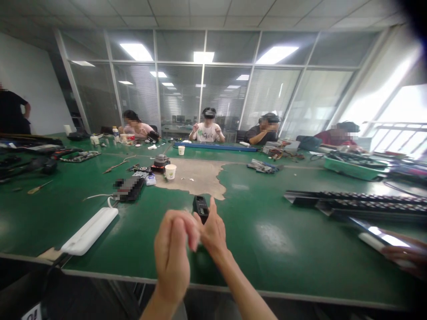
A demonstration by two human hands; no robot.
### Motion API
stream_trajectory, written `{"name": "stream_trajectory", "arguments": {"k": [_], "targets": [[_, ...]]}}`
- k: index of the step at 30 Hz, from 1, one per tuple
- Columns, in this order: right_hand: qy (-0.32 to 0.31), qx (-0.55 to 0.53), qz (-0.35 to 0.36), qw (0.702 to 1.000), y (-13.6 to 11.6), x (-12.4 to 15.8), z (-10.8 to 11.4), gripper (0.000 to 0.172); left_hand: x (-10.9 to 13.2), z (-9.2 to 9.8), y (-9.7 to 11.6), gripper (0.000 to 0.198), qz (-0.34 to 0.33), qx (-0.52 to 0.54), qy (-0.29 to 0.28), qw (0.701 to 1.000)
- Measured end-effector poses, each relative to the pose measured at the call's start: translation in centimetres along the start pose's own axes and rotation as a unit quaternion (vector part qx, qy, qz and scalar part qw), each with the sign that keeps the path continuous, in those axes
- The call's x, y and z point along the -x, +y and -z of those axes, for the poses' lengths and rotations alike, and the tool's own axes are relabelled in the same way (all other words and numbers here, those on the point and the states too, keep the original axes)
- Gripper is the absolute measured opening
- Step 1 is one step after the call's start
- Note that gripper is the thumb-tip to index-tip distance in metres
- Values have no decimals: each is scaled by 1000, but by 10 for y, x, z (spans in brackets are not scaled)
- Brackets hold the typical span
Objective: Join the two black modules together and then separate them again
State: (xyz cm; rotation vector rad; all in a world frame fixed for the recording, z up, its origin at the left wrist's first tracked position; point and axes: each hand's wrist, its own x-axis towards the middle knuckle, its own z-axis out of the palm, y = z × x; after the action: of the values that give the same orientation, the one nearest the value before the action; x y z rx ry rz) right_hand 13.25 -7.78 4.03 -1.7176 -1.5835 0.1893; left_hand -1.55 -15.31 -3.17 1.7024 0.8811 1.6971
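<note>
Left, near: long white case (90, 233) on the green table (253, 271), beyond it a dark gadget (129, 189). Farther and a bit right, a paper cup (171, 172).

Centre, near: left hand (173, 258) raised, fingers curled in, blurred; cannot tell if they pinch anything. Just right and farther, black device (200, 205), two openings on its face. Right hand (215, 229) at its near end, thumb left, forefinger stretched along right side; seems to hold it between them. Lifted or resting: unclear.

Progress, my judgement: device in hand, body looks whole, no piece seen detached beside it. Whether openings are filled, too small to tell; what remains, unreadable.

Right: metal strips (360, 202), another person's hand (405, 255) near them.
</note>
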Motion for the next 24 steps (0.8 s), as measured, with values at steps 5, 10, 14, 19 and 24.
{"name": "stream_trajectory", "arguments": {"k": [5, 10, 14, 19, 24], "targets": [[14, 29, -2, 999, -11, -1, -3, 76, -128, -9, -16, 26, 107, -78, 119, 984], [-9, 67, -3, 998, -16, -4, -10, 74, -109, -2, -60, 98, 163, -286, -186, 926], [-5, 75, 6, 997, -13, 3, -17, 74, -99, -4, -60, 121, 115, -320, -268, 901], [-18, 89, -10, 996, -7, 11, -24, 80, -102, -8, -53, 119, 73, -323, -253, 909], [-26, 113, -14, 993, -3, 14, -28, 87, -101, -11, -57, 107, 48, -324, -235, 915]]}}
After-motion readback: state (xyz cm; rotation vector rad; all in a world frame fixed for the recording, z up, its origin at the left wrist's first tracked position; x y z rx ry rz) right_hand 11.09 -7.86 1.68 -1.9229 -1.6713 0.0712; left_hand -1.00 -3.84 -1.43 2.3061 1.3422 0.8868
